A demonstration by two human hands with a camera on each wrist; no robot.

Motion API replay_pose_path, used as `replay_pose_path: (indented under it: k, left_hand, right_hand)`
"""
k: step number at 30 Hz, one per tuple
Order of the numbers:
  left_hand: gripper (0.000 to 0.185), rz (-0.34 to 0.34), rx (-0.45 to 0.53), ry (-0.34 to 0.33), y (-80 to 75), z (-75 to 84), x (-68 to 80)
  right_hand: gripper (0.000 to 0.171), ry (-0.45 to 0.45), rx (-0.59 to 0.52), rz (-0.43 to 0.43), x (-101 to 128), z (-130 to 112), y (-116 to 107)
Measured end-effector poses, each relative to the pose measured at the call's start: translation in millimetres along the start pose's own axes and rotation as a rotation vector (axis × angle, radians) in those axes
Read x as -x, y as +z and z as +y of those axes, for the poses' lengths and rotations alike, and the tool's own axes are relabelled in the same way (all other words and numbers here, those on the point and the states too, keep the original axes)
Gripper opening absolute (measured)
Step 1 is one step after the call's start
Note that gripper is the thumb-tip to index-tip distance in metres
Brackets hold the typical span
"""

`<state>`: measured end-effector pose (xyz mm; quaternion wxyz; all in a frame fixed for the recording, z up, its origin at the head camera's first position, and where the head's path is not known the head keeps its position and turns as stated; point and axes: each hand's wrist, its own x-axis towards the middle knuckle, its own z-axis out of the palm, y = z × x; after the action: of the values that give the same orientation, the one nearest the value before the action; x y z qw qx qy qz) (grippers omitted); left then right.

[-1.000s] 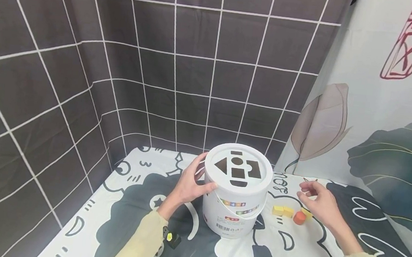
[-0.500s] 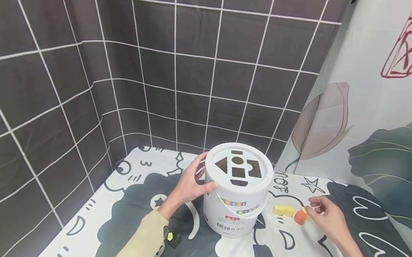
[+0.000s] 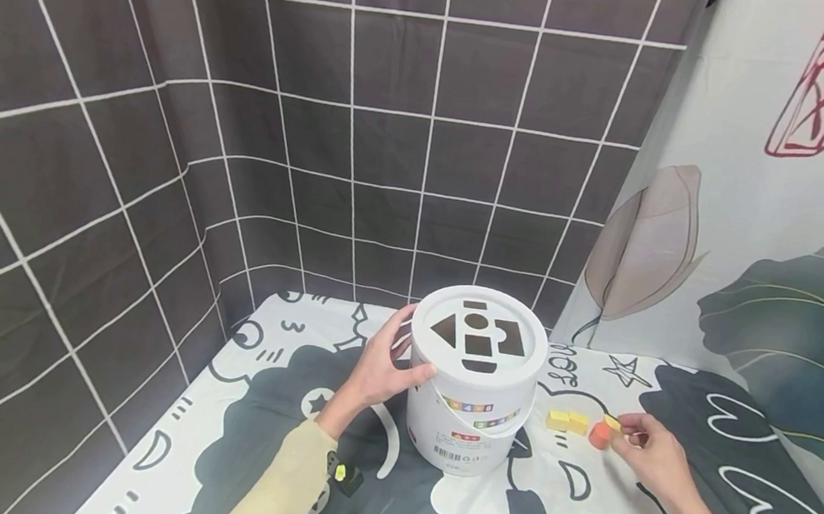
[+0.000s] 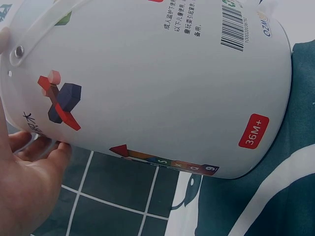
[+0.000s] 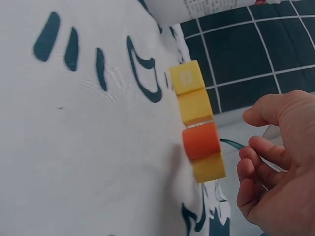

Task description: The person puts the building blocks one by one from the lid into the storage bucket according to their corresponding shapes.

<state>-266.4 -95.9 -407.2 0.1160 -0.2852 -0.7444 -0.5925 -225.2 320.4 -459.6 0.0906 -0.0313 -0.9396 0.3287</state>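
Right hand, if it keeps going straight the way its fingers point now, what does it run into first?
Most likely the yellow block nearest the right hand, at the end of the row. The orange block comes next. The fingertips look very close to that yellow block, though whether they already touch it is unclear.

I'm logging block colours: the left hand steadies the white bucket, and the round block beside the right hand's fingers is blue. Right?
Not quite. The round block is orange, not blue, as the right wrist view shows. The left hand does steady the white bucket.
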Motion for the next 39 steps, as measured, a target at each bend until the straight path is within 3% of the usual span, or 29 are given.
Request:
replay_pose_path:
  k: [11,20,39]
  left_hand:
    - [0.099,0.006,-0.004,0.001,0.8,-0.2,1.0]
    - [0.097,-0.006,0.023,-0.002,0.6,-1.3,3.1]
    - [0.098,0.000,0.001,0.001,0.4,-0.8,2.3]
  right_hand:
    - [0.049,0.077,-0.041,-0.038,4.5,6.8,8.8]
    - [0.051,0.087,-0.052,-0.030,7.0,8.4,13.9]
    - [0.046,0.106,-0.035,0.051,-1.5,9.1,25.4]
